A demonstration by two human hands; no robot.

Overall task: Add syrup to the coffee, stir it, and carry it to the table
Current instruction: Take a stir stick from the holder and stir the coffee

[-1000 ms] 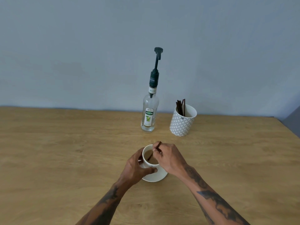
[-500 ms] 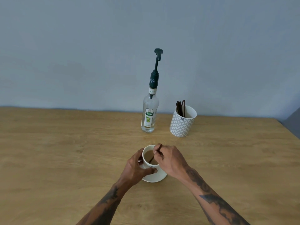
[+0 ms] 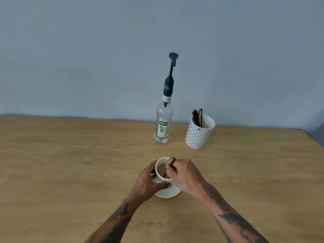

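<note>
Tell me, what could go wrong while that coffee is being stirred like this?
1. The cup looks fairly full of coffee, so brisk strokes with the stir stick in the right hand could slop it onto the saucer.
2. The left hand steadies the cup; if it lets go, the cup might slide on the saucer.
3. Carrying cup and saucer together later could spill coffee if tilted.

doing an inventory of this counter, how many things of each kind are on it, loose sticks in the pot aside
Syrup bottle: 1
Patterned pot of spare sticks: 1
Coffee cup: 1, held by the left hand
Saucer: 1
Stir stick in the right hand: 1
Total: 5
</note>
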